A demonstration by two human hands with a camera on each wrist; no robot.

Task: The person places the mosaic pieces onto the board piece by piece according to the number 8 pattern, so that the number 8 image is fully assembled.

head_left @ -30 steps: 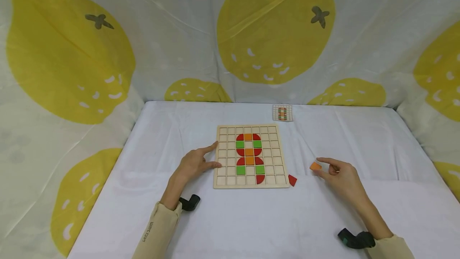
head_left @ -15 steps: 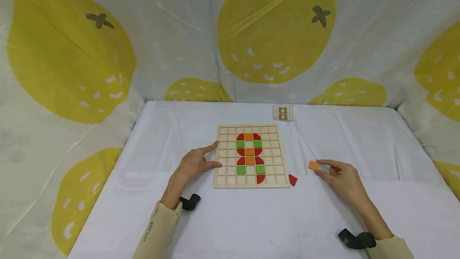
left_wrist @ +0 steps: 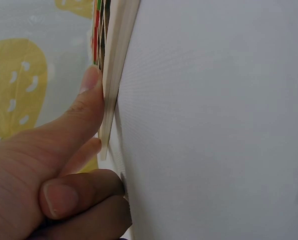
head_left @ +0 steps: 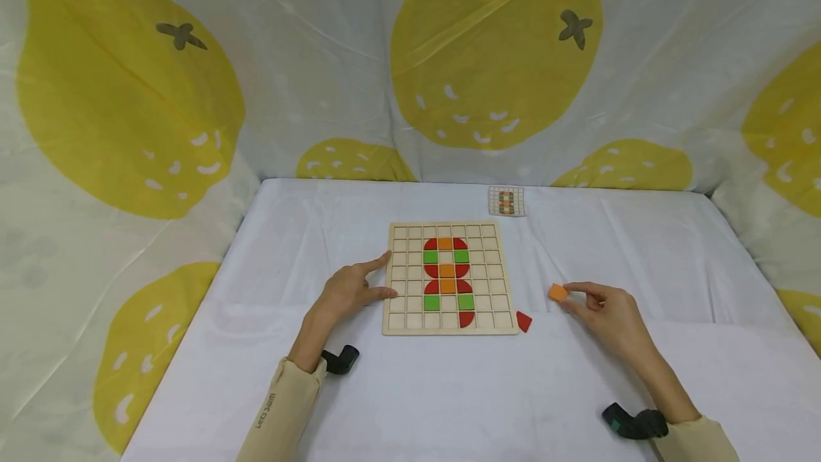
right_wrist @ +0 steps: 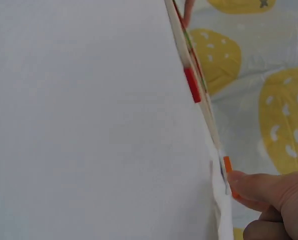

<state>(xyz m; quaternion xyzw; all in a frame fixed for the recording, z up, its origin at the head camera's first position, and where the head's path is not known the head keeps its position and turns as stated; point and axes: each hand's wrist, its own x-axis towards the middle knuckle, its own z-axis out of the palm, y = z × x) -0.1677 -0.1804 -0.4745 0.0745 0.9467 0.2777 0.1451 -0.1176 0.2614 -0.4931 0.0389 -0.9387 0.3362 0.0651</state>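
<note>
My right hand [head_left: 606, 312] pinches a square orange tile [head_left: 557, 292] between thumb and index finger, to the right of the board. In the right wrist view, the orange tile [right_wrist: 227, 165] sticks out past the thumb. My left hand [head_left: 348, 294] touches the left edge of the wooden grid board [head_left: 398, 321] with its thumb and index finger spread apart. Its thumb [left_wrist: 84, 102] lies on the board's rim in the left wrist view; other fingers are curled below. Red, green and orange pieces form a figure in the grid. A loose red piece [head_left: 524, 321] lies at the board's lower right corner.
A small pattern card [head_left: 507, 201] with a similar coloured figure lies behind the board. White cloth [head_left: 449, 398] covers the table. A lemon-printed curtain [head_left: 308, 55] stands at the back and sides.
The orange tile has shifted slightly left and away from me in my right hand, and its face has turned more into view. My left hand stays at the board's edge.
</note>
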